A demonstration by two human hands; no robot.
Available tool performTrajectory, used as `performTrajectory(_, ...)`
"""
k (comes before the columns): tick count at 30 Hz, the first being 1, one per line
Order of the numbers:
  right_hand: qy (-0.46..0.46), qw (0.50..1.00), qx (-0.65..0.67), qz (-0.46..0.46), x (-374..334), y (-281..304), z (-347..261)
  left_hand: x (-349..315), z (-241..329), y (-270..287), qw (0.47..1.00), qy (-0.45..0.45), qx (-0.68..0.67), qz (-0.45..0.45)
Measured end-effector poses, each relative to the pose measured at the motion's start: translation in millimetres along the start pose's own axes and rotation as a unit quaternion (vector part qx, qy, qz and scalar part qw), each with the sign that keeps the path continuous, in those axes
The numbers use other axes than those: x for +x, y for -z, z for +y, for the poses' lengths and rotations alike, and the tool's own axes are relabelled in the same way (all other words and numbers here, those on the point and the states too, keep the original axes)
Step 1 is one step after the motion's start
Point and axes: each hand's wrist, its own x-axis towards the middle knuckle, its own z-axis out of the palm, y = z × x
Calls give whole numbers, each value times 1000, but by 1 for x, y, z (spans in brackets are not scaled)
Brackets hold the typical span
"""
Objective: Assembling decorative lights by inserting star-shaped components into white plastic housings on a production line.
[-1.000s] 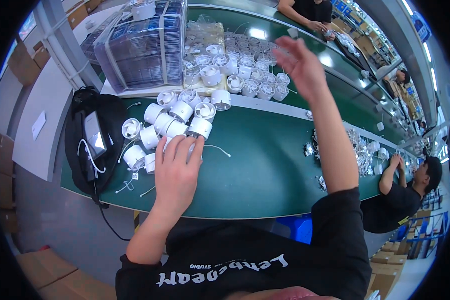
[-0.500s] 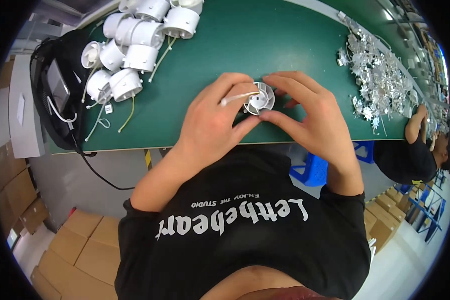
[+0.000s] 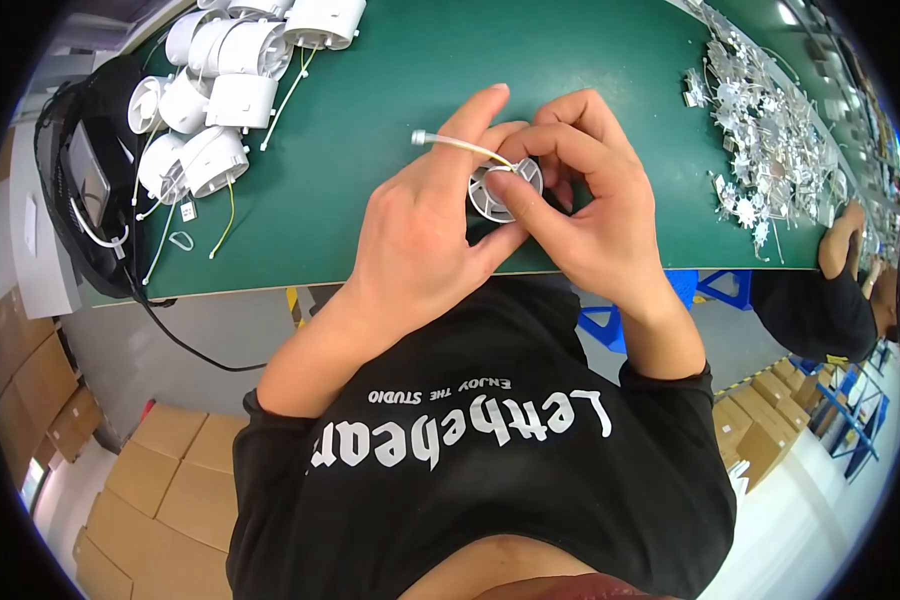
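Since the earlier frame, the right hand [image 3: 605,210] has brought its thumb from rim to face of the white housing [image 3: 484,204]; the left hand [image 3: 415,220] holds its side, above the green counter [image 3: 420,60]. This piece looks unfinished, its cable [image 3: 460,143] loose. Other housings [image 3: 240,100] sit far left, silver parts [image 3: 770,130] right, cartons [image 3: 150,490] near left.

The round fan housing [image 3: 482,198] appears to be smooth white plastic with a low sheen; its lead [image 3: 470,148] has smooth, pale plastic-looking sheathing. From where I stand, the cylinders [image 3: 242,100] show semi-gloss white plastic. Tabletop [image 3: 400,60]: smooth, green, satin. Loose pieces [image 3: 760,140]: shiny, silvery, metallic-looking. Bag [image 3: 115,75]: black fabric. Shirt [image 3: 530,490]: matt black cloth. Boxes [image 3: 170,490]: matt brown cardboard.
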Motion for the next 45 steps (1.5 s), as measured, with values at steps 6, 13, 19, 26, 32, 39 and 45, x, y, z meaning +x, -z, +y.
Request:
performTrajectory(6,34,996,-46,62,-5,9,18,9,1,15,994,-73,69,-40)
performTrajectory(13,-12,985,-145,90,-20,21,25,13,3,18,979,-139,130,-76)
performTrajectory(19,69,945,-303,102,2,90,34,11,4,15,975,-129,161,-87)
performTrajectory(26,139,833,-534,42,33,149,73,11,-2,16,977,-136,142,-84)
performTrajectory(32,127,841,-493,183,34,142,76,14,4,17,968,-161,184,-51)
performTrajectory(39,254,823,72,502,54,174,37,13,-7,16,967,-161,187,-57)
performTrajectory(45,253,905,127,319,60,158,8,17,3,23,964,-186,189,-1)
